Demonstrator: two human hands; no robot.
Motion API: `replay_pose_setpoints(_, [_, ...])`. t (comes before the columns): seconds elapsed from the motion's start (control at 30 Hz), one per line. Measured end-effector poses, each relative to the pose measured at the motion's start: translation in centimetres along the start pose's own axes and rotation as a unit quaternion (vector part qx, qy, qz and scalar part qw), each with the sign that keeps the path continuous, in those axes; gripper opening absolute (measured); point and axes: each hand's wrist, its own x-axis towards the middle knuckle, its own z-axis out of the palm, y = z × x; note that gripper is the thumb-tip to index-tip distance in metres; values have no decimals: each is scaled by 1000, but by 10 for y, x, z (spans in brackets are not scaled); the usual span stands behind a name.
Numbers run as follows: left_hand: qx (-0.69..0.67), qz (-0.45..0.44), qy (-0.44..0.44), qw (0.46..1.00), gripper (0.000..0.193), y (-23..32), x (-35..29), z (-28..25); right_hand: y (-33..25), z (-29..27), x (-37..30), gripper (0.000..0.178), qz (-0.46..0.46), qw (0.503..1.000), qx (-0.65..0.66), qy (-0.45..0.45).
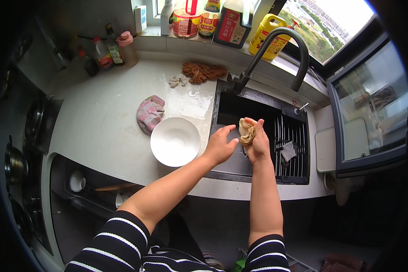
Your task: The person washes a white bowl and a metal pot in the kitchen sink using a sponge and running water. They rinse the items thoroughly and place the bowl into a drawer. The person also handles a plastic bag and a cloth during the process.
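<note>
Over the dark sink (230, 168), my right hand (259, 148) grips a crumpled beige cloth (246, 131), bunched between thumb and fingers. My left hand (221, 146) hovers just left of it with fingers and thumb apart, holding nothing. A white bowl (175, 142) stands on the counter beside the sink's left edge, near my left forearm. Behind the bowl lies a pink and grey cloth (150, 114). The black faucet (283, 31) arches over the sink's far side, and no water shows running from it.
A black rack (299, 156) with a small grey pad (288, 151) covers the sink's right side. Brown cloth (203, 72) and a whitish rag (178, 80) lie behind. Bottles (233, 22) line the windowsill; more (114, 49) stand far left. An open window (371, 104) juts in at right.
</note>
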Motion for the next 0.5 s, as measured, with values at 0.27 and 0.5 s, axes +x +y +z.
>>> replay_pose_setpoints(0.27, [-5,-35,-58,998,64,11,-10,-17,-11,-16,-2,57,-22,973,-230,-22])
replay_pose_setpoints(0.5, [21,35,-115,992,84,25,-22,-16,-30,-4,-21,55,-99,956,-275,-14])
